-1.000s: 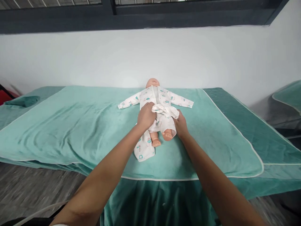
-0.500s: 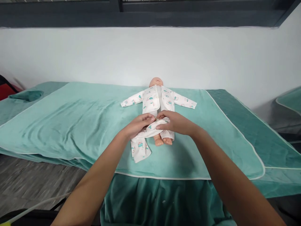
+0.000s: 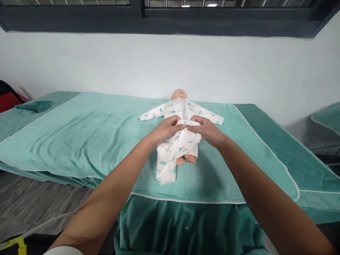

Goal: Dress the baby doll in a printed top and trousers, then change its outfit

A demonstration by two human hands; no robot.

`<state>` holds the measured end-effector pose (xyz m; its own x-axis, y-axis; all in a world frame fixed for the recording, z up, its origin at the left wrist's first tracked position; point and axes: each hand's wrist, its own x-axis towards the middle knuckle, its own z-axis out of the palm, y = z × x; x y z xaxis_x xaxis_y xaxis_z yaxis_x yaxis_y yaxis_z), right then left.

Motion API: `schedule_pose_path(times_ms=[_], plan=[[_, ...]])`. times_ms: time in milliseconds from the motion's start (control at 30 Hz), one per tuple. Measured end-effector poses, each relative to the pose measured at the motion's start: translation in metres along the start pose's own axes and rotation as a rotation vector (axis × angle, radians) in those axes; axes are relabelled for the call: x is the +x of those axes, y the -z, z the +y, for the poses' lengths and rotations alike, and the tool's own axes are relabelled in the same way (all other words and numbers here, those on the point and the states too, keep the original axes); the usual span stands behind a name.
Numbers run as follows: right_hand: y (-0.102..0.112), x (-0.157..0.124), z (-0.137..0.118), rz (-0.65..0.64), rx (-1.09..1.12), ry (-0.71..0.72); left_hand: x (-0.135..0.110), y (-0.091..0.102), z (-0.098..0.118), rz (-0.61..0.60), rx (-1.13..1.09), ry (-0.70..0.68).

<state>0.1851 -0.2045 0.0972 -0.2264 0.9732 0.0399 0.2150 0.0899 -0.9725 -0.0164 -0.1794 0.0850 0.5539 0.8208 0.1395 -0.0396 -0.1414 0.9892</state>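
A baby doll (image 3: 179, 94) lies on its back with its head toward the wall, wearing a white printed baby jacket (image 3: 172, 109) that hangs open at the front. Over the doll's lower body are white printed baby pants (image 3: 168, 156), one leg hanging down toward me. My left hand (image 3: 169, 128) pinches the waistband from the left. My right hand (image 3: 206, 130) grips the same waistband from the right, thumbs almost meeting. The doll's feet (image 3: 190, 158) show below the cloth; its hips and most of its legs are covered.
A light green blanket (image 3: 87, 141) spreads over the dark green bed cover (image 3: 287, 156). Behind it rises a white wall (image 3: 170, 63) under a dark window frame (image 3: 212, 23). A red and black object (image 3: 7, 101) sits at the far left, and a pale cable (image 3: 50, 220) runs at lower left.
Both hands have moved up toward the doll's waist, bringing the pants' waistband with them. The bunched cloth has opened out and now covers more of the doll's legs.
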Motion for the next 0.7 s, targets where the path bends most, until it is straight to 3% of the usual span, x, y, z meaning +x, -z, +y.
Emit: schedule_pose_path(times_ms=[100, 200, 300, 367, 500, 600, 700], plan=[[-0.004, 0.003, 0.006, -0.124, 0.035, -0.003, 0.015, -0.008, -0.009, 0.139, -0.191, -0.05], [-0.009, 0.004, 0.008, -0.26, -0.073, -0.036, 0.025, -0.014, -0.019, 0.257, -0.254, 0.005], [-0.011, 0.006, 0.01, -0.211, -0.102, -0.085, 0.023, -0.016, -0.023, 0.316, -0.162, 0.03], [-0.011, 0.009, 0.014, -0.091, 0.006, -0.092, 0.016, -0.015, -0.021, 0.276, -0.024, 0.02], [-0.011, 0.016, 0.024, 0.111, 0.188, -0.069, 0.003, -0.009, -0.014, 0.038, 0.154, 0.029], [-0.012, 0.016, 0.027, 0.092, 0.257, -0.071, 0.003, -0.008, -0.018, 0.044, -0.019, 0.107], [-0.011, 0.012, 0.024, -0.061, 0.256, -0.109, 0.01, -0.011, -0.028, 0.143, -0.238, 0.099]])
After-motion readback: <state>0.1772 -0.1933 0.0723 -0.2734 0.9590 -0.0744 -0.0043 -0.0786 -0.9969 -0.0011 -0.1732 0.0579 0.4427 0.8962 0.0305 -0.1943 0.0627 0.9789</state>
